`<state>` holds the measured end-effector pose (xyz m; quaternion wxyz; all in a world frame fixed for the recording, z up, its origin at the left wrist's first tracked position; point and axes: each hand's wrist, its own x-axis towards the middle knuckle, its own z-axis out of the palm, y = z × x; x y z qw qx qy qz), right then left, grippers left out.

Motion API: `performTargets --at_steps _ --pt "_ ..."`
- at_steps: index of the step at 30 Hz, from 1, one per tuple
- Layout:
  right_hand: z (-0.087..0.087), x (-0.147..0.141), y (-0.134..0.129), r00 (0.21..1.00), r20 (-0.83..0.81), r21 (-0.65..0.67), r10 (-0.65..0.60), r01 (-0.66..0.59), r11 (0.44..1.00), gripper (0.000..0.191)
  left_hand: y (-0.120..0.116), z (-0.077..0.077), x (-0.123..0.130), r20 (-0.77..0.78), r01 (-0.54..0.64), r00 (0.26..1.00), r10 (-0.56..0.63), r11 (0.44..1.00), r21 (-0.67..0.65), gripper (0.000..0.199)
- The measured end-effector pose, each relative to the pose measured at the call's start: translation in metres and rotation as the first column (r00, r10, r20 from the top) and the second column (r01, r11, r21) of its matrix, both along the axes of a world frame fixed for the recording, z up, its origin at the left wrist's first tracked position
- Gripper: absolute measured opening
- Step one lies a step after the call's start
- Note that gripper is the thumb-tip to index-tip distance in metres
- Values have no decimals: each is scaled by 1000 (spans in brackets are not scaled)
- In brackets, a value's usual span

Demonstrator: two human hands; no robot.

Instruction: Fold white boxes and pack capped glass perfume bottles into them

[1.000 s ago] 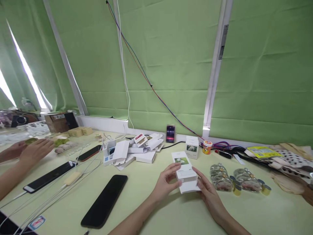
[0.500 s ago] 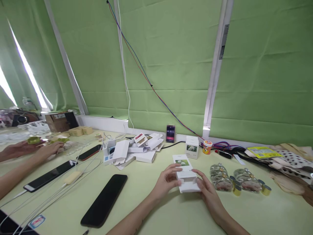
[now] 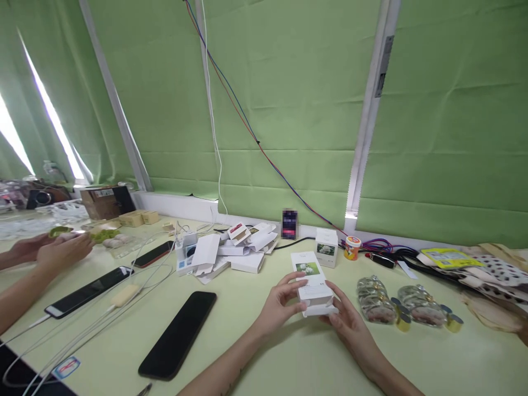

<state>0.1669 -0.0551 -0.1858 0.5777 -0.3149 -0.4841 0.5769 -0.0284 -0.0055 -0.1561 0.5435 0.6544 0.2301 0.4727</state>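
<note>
Between my two hands is a small white paper box [image 3: 310, 270] with a picture of white flowers and green leaves on its upper face. Its near end is open, with a flap sticking out toward me. My left hand [image 3: 282, 301] grips the box's left side, fingers on top and thumb near the open end. On the right side my right hand [image 3: 345, 313] is closed around the box, its thumb at the flap. Whether anything is inside the box cannot be seen. A similar white box [image 3: 327, 248] stands upright just behind.
Clear bottles [image 3: 375, 302] and gold caps [image 3: 404, 322] lie to the right. Flattened white cartons [image 3: 247, 258] are heaped left of centre. A black phone [image 3: 178, 335] and white cables [image 3: 82, 308] lie at left, near another person's hands [image 3: 61, 250]. An orange tub [image 3: 352, 248] stands behind.
The box's near flap has swung up from hanging flat, and my right thumb has shifted lower along it. At far left, the other person's hands have come together.
</note>
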Motion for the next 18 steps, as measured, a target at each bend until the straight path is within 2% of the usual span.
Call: performTargets --at_steps 9,18 --pt "-1 2 3 998 12 0 -57 57 998 60 -3 0 2 -60 -37 997 40 998 49 43" --pt "-7 4 5 998 31 23 -61 61 998 50 -4 -3 1 -106 -33 993 45 993 109 43"
